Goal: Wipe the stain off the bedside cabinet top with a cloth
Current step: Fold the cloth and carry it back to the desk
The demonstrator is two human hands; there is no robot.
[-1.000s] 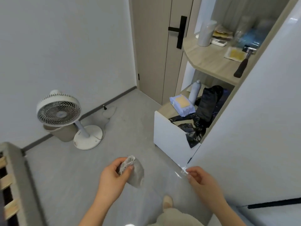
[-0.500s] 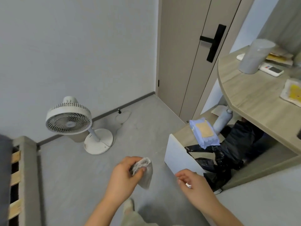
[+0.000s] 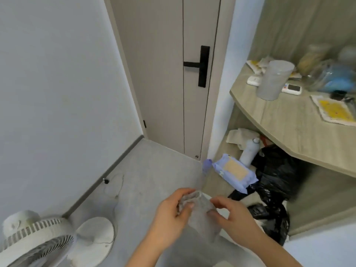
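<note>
A crumpled grey cloth (image 3: 202,214) hangs between my two hands low in the middle of the view. My left hand (image 3: 171,216) pinches its upper left part. My right hand (image 3: 233,216) grips its upper right edge. Both hands hover just in front of the low bedside cabinet (image 3: 217,182), whose wood-look top carries a purple pack of wipes (image 3: 234,171), a white bottle (image 3: 249,153) and a black plastic bag (image 3: 275,182). No stain is visible on the bare part of the top.
A curved wooden shelf (image 3: 285,122) juts out above the cabinet, holding a grey canister (image 3: 273,79), a remote and a yellow-printed paper. A closed door with a black handle (image 3: 200,65) is ahead. A white floor fan (image 3: 44,241) stands at the lower left on the grey floor.
My right hand has come over and taken hold of the cloth, which only the left hand held before. The view has moved closer to the cabinet and door.
</note>
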